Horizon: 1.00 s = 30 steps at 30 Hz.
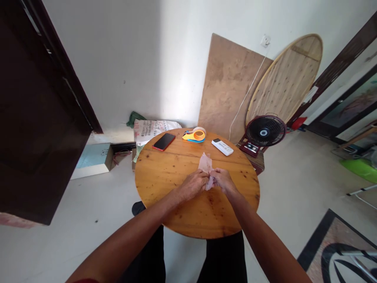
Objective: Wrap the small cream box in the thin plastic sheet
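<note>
A thin, crumpled, pale pinkish plastic bag [205, 162] is held over the middle of the round wooden table [165, 188]. My left hand [194, 183] grips it from the left with curled fingers. From the right, my right hand [222, 179] pinches it, and the fingertips of both hands nearly meet. Part of the bag sticks up beyond my hands, and a crumpled end hangs below them. Whatever may lie inside its folds is hidden by my fingers.
Toward the table's far side lie a red-edged phone [164, 141], a yellow-and-blue tape dispenser [194, 135] and a white remote control [222, 147]. A dark fan [265, 131] stands just right of the table. Boards [229, 82] lean on the wall; a printed sack [147, 129] lies behind.
</note>
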Available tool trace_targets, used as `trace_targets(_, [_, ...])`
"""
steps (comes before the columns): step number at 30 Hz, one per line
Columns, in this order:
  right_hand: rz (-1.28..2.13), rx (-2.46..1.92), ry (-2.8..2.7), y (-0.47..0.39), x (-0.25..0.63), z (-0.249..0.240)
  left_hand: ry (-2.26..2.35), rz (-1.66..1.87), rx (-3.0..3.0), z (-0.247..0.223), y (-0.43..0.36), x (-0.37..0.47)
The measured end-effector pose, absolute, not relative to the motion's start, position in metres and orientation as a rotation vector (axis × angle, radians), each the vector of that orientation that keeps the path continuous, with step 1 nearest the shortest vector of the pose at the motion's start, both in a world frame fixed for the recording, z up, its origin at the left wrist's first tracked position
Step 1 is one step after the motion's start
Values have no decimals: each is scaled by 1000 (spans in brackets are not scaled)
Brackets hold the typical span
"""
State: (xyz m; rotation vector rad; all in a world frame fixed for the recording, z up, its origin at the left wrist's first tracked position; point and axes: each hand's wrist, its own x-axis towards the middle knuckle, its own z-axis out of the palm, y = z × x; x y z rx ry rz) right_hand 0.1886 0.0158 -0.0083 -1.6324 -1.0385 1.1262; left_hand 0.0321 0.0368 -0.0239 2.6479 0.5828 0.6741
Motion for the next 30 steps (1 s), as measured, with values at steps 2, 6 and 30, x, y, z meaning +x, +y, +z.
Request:
trace_targets(2, [1148, -1643, -1021, 15, 188, -4, 644, 751, 2551, -28, 36, 31])
trace_targets(6, [1196, -1659, -1001, 11, 188, 6, 718, 795, 2511, -31, 34, 27])
trace_targets(30, [1284, -1669, -1536, 0, 187, 45, 1247, 697, 1881, -18, 35, 47])
